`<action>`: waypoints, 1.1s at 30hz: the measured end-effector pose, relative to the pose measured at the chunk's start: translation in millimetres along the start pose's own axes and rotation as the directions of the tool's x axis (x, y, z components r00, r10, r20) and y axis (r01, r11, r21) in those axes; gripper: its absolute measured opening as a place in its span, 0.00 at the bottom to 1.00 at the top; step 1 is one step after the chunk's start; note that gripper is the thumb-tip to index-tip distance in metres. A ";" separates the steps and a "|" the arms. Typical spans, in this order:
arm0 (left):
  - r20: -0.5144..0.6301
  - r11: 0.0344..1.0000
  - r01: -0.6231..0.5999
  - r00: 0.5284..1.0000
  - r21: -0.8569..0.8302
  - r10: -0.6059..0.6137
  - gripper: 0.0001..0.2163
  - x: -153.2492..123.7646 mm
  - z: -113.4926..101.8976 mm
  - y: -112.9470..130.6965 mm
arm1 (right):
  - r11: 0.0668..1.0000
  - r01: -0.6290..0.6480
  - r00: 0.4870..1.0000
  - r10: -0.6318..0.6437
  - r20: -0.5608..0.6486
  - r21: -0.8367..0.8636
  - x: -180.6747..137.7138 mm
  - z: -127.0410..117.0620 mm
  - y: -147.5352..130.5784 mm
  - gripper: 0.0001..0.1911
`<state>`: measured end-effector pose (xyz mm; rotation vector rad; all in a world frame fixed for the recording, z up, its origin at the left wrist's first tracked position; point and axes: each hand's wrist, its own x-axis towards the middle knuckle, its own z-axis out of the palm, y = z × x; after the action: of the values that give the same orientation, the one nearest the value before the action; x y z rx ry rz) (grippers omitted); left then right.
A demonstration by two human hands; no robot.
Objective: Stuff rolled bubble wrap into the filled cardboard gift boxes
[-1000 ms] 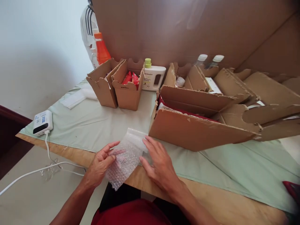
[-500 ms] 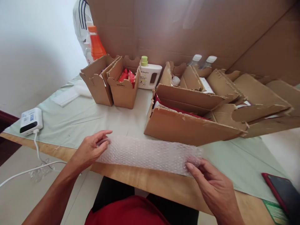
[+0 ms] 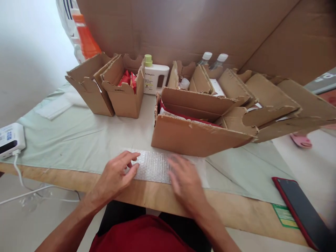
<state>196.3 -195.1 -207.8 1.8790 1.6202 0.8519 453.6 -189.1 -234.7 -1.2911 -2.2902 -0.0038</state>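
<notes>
In the head view, a strip of bubble wrap (image 3: 153, 168) lies on the cloth (image 3: 76, 147) near the table edge (image 3: 160, 196). At its nine o'clock, the left hand (image 3: 117, 173) has thumb and fingers parted; at three, the right hand (image 3: 187, 183) is blurred, so I cannot tell whether it grips. A long cardboard box (image 3: 196, 136) stands at two.
</notes>
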 end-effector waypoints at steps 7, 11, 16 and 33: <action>0.140 0.898 0.366 0.930 -0.243 -0.341 0.16 21.7 11.9 -34.8 | 0.983 0.152 0.948 -0.173 0.268 0.098 8.9 31.9 -15.0 0.18; 0.248 0.787 0.471 0.882 -0.398 -0.402 0.19 24.0 7.1 -41.0 | 0.980 -0.110 0.979 0.135 0.153 -0.165 -47.1 -4.1 63.5 0.20; 0.100 0.890 0.359 0.933 -0.281 -0.345 0.17 16.7 4.6 -27.6 | 0.895 -0.316 0.943 0.332 -0.004 -0.313 -65.6 -33.6 98.1 0.28; -0.170 0.825 0.232 0.971 0.515 -0.167 0.07 -22.8 -14.2 -53.6 | 0.776 -0.587 0.808 0.581 0.102 0.231 -67.9 -35.1 35.3 0.18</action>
<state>148.1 -209.6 -240.3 1.9786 2.2636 0.4504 525.4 -232.7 -241.7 -1.8065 -1.7350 0.5063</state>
